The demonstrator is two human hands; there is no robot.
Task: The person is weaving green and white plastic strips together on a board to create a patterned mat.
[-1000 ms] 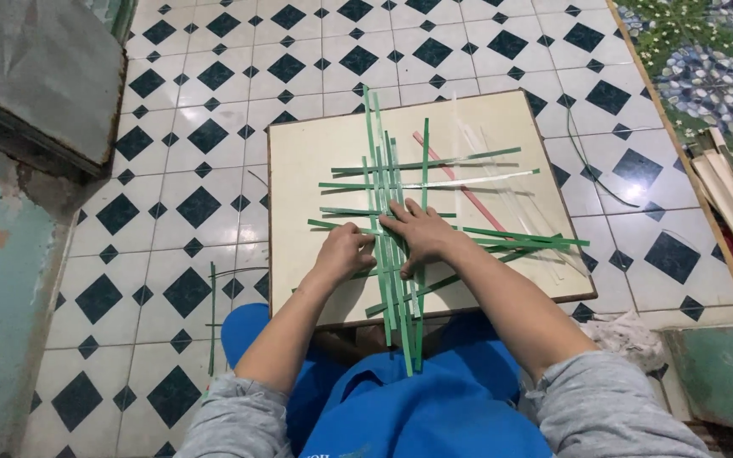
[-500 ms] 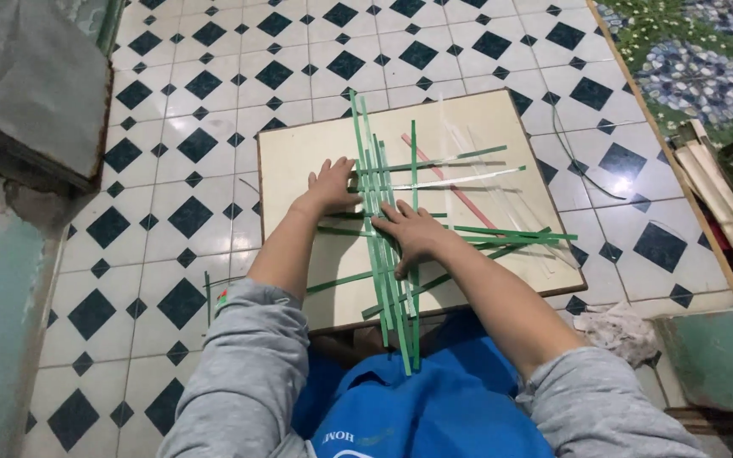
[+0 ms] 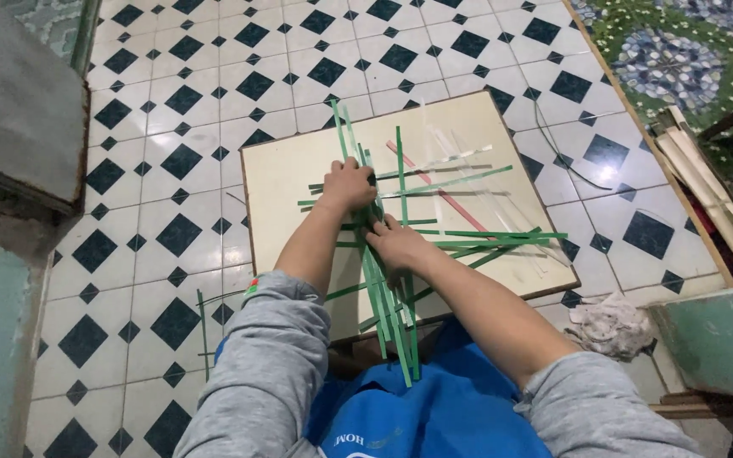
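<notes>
as pictured, two hands (image 3: 371, 216) on strips (image 3: 383, 280)

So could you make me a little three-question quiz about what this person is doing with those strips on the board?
1. True or false: both hands rest on the green strips lying on the cream board.
2. Which hand is farther up the board, away from the body? A) left hand B) right hand C) they are level
3. Fill in: among the green and pale strips lies one ____ strip running diagonally.

Key
1. True: each hand presses on the crossed strips.
2. A: the left hand sits above the right in the head view.
3. Red (pinkish red).
</notes>
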